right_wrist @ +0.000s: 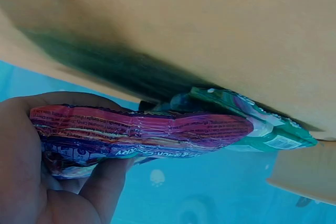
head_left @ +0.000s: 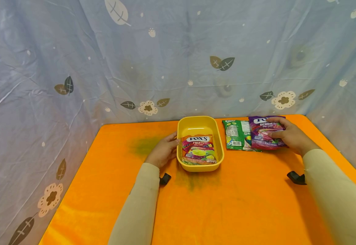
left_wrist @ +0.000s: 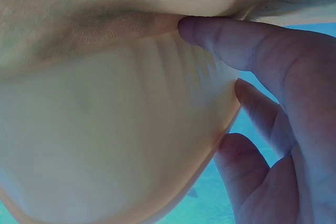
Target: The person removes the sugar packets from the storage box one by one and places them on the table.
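Note:
My left hand [head_left: 163,149] rests at the left side of a yellow plastic bin [head_left: 196,168], its fingertips [left_wrist: 197,30] against the outer wall and rim. Inside the bin lies an orange and red Fox's Fruits candy bag [head_left: 198,150], face up. My right hand [head_left: 294,136] pinches a purple Fox's Berries candy bag [head_left: 266,136] at its right side, thumb on one face and fingers on the other. Just left of it, partly covered by the purple bag, is a green candy bag [head_left: 238,134] with its printed back showing.
An orange cloth covers the table [head_left: 214,211]. Patterned blue-grey curtains [head_left: 178,68] hang behind it and at both sides. A black piece shows by the left wrist [head_left: 165,179] and another by the right wrist [head_left: 296,178].

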The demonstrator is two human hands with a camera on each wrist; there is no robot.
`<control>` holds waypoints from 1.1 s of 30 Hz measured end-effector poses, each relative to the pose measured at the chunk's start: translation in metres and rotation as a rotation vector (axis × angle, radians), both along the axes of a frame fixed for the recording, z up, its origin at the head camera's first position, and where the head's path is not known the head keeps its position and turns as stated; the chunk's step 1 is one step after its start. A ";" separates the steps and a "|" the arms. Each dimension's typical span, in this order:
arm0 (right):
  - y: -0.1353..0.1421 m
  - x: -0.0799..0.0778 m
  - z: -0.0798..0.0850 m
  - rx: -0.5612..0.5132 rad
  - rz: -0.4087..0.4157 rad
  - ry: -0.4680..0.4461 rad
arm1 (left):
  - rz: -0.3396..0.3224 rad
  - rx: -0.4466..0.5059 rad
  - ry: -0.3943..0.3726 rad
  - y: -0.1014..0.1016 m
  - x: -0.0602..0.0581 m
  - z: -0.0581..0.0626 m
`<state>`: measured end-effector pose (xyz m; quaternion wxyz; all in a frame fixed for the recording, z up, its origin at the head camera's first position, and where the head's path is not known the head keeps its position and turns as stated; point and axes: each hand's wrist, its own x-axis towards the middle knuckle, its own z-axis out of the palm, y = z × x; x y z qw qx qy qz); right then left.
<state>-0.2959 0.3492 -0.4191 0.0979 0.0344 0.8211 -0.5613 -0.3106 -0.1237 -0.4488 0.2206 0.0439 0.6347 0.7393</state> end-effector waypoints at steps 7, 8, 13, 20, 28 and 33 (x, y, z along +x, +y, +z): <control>0.006 -0.002 -0.003 0.037 0.005 -0.008 | 0.005 0.007 -0.009 0.000 -0.001 -0.002; 0.007 -0.002 -0.003 0.050 0.004 -0.010 | 0.007 0.006 -0.009 0.000 -0.001 -0.002; 0.014 -0.001 -0.004 0.143 0.001 -0.016 | 0.008 0.003 -0.009 0.002 -0.001 0.000; 0.024 -0.003 -0.012 0.149 0.017 -0.024 | 0.010 0.001 -0.004 0.000 0.001 0.002; 0.028 -0.009 -0.009 0.288 0.057 -0.028 | 0.007 0.008 -0.001 0.000 0.001 0.001; 0.027 -0.014 -0.005 0.374 0.057 -0.026 | 0.003 0.009 -0.002 0.001 0.000 0.001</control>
